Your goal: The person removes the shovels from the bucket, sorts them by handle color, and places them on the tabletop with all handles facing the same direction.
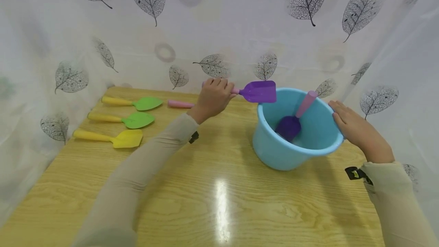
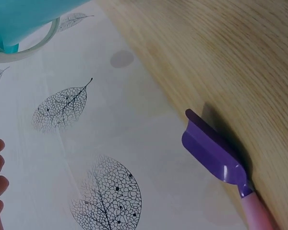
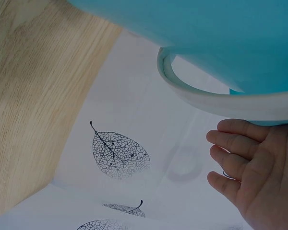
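Observation:
My left hand (image 1: 212, 98) grips the pink handle of a toy shovel with a square purple blade (image 1: 260, 92). That blade is held level just above the left rim of a light blue bucket (image 1: 274, 153). Inside the bucket leans another purple shovel (image 1: 289, 127), its pink handle tilted up to the right. My right hand (image 1: 360, 130) rests on the bucket's right rim, its fingers fairly straight. On the table behind my left wrist lies one more pink-handled shovel (image 1: 179, 104); the left wrist view shows its purple blade (image 2: 213, 153).
To the left lie two green trowels with yellow handles, a far one (image 1: 147, 103) and a nearer one (image 1: 138, 120), then a yellow shovel (image 1: 127, 139). A leaf-patterned sheet (image 1: 226, 29) rises behind the wooden table (image 1: 192, 201). The bucket has a white handle (image 3: 206, 99).

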Available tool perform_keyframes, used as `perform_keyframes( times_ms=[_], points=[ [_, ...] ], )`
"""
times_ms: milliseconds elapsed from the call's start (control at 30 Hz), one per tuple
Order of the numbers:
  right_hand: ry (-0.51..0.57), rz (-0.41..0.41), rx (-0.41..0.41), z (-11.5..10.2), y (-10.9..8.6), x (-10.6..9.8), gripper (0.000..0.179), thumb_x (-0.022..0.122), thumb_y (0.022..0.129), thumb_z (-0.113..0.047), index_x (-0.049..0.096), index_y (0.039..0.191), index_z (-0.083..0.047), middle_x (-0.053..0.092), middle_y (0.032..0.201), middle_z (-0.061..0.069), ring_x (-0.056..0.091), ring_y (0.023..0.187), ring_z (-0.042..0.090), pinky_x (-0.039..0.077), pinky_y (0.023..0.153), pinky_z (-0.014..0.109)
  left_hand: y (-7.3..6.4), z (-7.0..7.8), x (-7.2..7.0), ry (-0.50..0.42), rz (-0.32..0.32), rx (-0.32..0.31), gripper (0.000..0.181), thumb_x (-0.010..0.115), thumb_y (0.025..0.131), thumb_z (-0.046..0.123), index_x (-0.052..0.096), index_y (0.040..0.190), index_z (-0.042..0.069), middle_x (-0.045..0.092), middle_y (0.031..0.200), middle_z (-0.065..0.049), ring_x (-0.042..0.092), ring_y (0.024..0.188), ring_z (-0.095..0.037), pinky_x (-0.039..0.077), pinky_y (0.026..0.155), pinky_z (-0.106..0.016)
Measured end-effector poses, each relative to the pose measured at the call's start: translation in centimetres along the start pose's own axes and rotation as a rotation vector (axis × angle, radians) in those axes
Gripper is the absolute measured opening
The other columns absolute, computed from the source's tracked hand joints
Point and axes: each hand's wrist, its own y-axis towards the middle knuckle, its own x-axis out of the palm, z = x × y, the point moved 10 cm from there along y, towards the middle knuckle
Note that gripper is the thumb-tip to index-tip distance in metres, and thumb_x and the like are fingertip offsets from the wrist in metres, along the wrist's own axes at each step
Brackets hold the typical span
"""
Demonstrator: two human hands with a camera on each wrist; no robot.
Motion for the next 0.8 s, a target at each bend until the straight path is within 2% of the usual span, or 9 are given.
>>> perform_keyframes(
  times_ms=[167,467,800],
  points=[
    [-0.003,0.006,-0.003,0.1,0.1,-0.1,0.059,0.015,0.103,-0.035,0.008,0.149,0.001,0.008,0.154,0.028,0.003,0.143,0.045,0.011,0.107,0.069,-0.3,-0.4,-0.2,-0.003,-0.006,-0.012,0.033,0.048,0.096,0.038,0.061,0.097,0.008,0.065,0.089,-0.008,0.062,0.085,-0.025,0.048,0.076,-0.036],
    [-0.009,0.008,-0.002,0.0,0.1,-0.2,0.059,0.015,0.103,-0.034,0.009,0.149,0.001,0.009,0.154,0.028,0.004,0.143,0.045,0.011,0.106,0.069,-1.0,-1.2,0.3,-0.021,-0.062,-0.033,0.033,0.046,0.097,0.036,0.061,0.100,0.007,0.064,0.091,-0.010,0.061,0.087,-0.027,0.048,0.076,-0.038],
    [-0.001,0.008,-0.001,0.1,0.0,0.0,0.058,0.015,0.103,-0.034,0.009,0.149,0.000,0.009,0.154,0.028,0.003,0.143,0.046,0.011,0.106,0.070,-1.8,-2.1,0.9,0.012,-0.065,-0.058,0.034,0.047,0.096,0.039,0.060,0.095,0.007,0.064,0.086,-0.008,0.061,0.080,-0.025,0.048,0.072,-0.036]
  ],
)
